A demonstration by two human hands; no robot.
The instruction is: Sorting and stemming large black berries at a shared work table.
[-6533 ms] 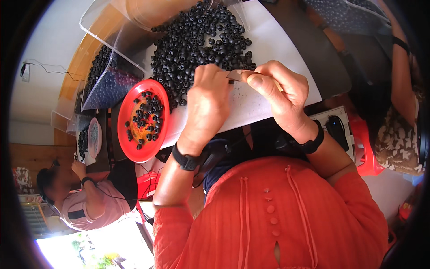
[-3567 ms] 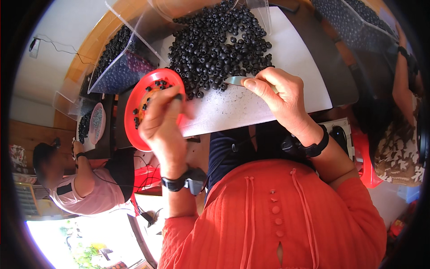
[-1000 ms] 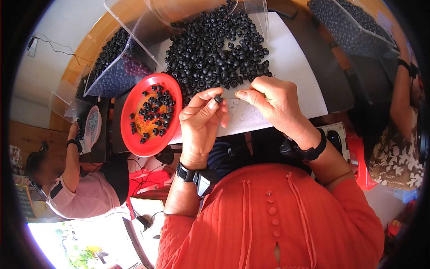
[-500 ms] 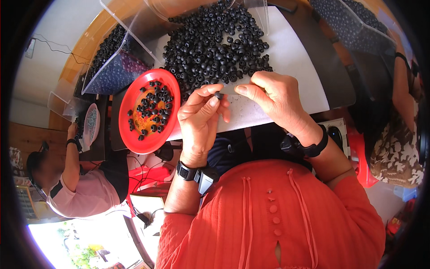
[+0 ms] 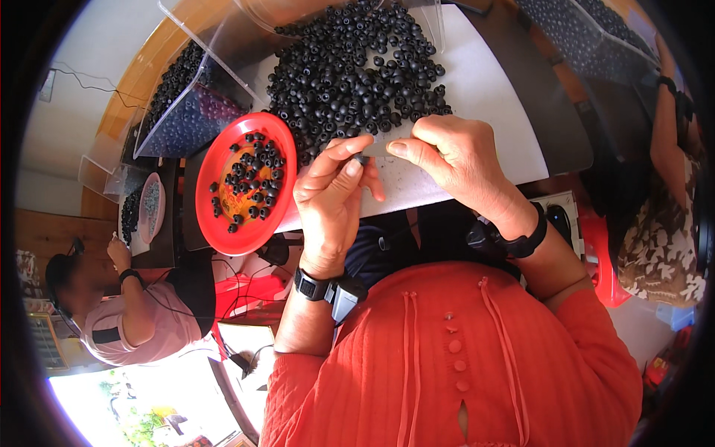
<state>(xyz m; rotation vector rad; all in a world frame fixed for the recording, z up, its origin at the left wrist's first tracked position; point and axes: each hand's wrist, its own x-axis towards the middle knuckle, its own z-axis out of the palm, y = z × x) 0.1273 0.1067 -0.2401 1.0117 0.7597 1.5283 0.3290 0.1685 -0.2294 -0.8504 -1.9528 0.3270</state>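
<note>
My left hand pinches a small round black piece between thumb and fingers. Close on its right, my right hand is closed, thumb pressed against the bent forefinger. A thin grey blade-like tool sticks out from that grip towards the black piece; its tip is too small to make out. Beyond both hands a heap of round black pieces with holes lies on a white board. Left of my left hand, a red plate with a yellow-orange middle holds several more.
A clear bin full of black pieces stands behind the plate. Another clear bin is at the far right, near a person's arm. At the left a co-worker sits by a pink tray.
My right hand has shifted slightly left, bringing the thin tool closer to the black piece. My left hand keeps its pinch. The co-worker at the left has drawn a hand back from the table.
</note>
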